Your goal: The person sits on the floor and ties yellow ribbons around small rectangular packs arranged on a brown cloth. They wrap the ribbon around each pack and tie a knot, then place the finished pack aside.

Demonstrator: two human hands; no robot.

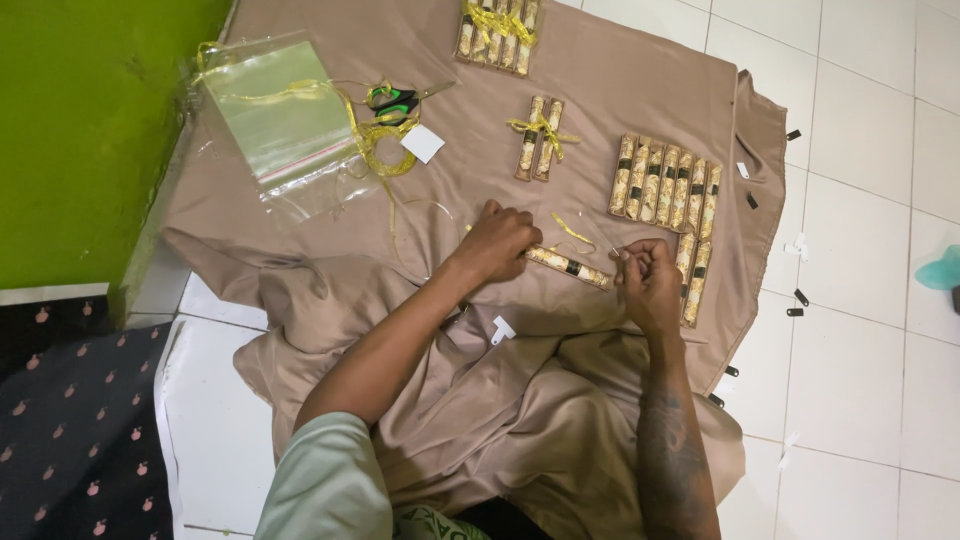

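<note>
Beige cloth (620, 70) on white tiled floor (870, 150); gold-patterned rolls (665, 183) with black bands, yellow ribbon (545, 128), green wall (80, 120), dark mat (70, 430) with pink apple print.

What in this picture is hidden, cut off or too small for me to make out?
- Head view: the left hand covers one end of the gold patterned stick.
- The right hand pinches something too small to identify.
- The bundle of sticks is cut off by the top edge.
- The teal object is cut off at the right edge.
</note>
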